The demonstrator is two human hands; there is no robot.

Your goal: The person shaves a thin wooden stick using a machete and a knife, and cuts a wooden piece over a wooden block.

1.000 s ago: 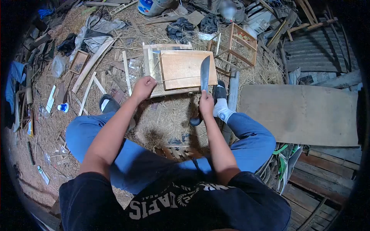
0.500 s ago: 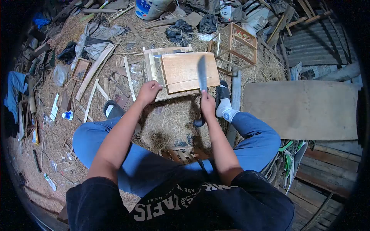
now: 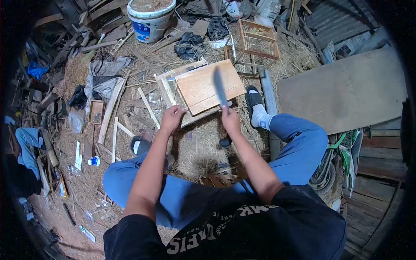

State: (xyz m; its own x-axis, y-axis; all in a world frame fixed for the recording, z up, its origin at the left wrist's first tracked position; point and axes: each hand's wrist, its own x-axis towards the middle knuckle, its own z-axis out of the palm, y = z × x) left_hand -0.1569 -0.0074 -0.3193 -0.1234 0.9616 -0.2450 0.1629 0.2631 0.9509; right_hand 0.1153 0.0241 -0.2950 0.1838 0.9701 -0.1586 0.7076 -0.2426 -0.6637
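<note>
My left hand is closed at the left front corner of a wooden board. Its fingertips pinch the end of a thin stick that lies across the board near its front edge. My right hand is wrapped round the handle of a machete. The blade points away from me over the right half of the board, blurred by motion. Whether it touches the stick I cannot tell. Under the board is a low wooden stand, mostly covered by it.
A small wooden frame stands behind the board on the right. At the back is a filled bucket. A large flat sheet lies to the right, and wood strips and straw cover the ground at left. Another person's leg shows at far left.
The view has turned, so the board and surroundings appear tilted. The machete now leans further left over the board. Both hands keep their hold.
</note>
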